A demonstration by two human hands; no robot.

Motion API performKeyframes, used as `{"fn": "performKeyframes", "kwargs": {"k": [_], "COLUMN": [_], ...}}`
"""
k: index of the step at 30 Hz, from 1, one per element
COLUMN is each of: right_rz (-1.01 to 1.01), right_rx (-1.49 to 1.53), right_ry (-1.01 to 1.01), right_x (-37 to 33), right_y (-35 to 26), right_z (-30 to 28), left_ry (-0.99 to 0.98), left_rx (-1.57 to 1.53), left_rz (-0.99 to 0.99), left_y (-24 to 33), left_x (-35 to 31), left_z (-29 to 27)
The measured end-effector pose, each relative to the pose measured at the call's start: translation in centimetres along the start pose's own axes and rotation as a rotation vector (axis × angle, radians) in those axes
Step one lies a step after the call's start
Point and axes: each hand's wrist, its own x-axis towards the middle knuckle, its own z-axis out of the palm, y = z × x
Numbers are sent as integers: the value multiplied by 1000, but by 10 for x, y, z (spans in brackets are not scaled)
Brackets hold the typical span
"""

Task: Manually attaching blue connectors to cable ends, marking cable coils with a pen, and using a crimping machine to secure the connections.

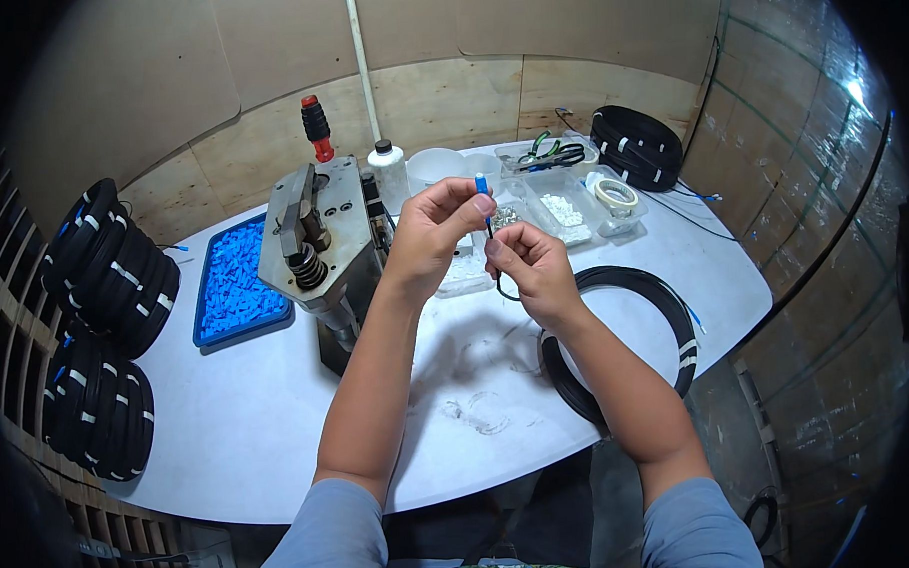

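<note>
Above the middle of the table, my left hand [436, 235] pinches a small blue cable connector [482, 185] between thumb and fingers. The connector stands upright, with a whitish tip at its top. Just below it, my right hand [536, 271] is closed on the thin black cable that runs down from the connector. A short loop of this cable shows under the right fingers. Beneath my right forearm lies a black cable coil [568, 385], bound with white tape, with a blue-ended cable end at its right side.
A metal hand press [322, 224] stands left of my hands, beside a blue tray [244, 337] of blue connector pieces. Behind are a white bottle [386, 170], clear bins with white parts [562, 212], a tape roll [616, 194] and scissors [560, 157]. Cable coils [108, 261] are stacked left; another coil [635, 145] sits back right.
</note>
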Motion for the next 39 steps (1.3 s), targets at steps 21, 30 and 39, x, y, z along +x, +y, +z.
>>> {"fn": "performKeyframes", "kwargs": {"k": [21,30,39], "right_rz": [26,29,10], "right_rx": [54,-37,-44], "right_ry": [-46,-20,-20], "right_x": [0,-2,-2], "right_y": [-5,-8,-10], "right_z": [-6,-3,-2], "left_ry": [-83,-102,-69], "left_rx": [-16,-132,-149], "left_rz": [-13,-40,-108], "left_y": [1,-2,-1], "left_x": [0,2,1], "left_z": [-2,-6,-8]}}
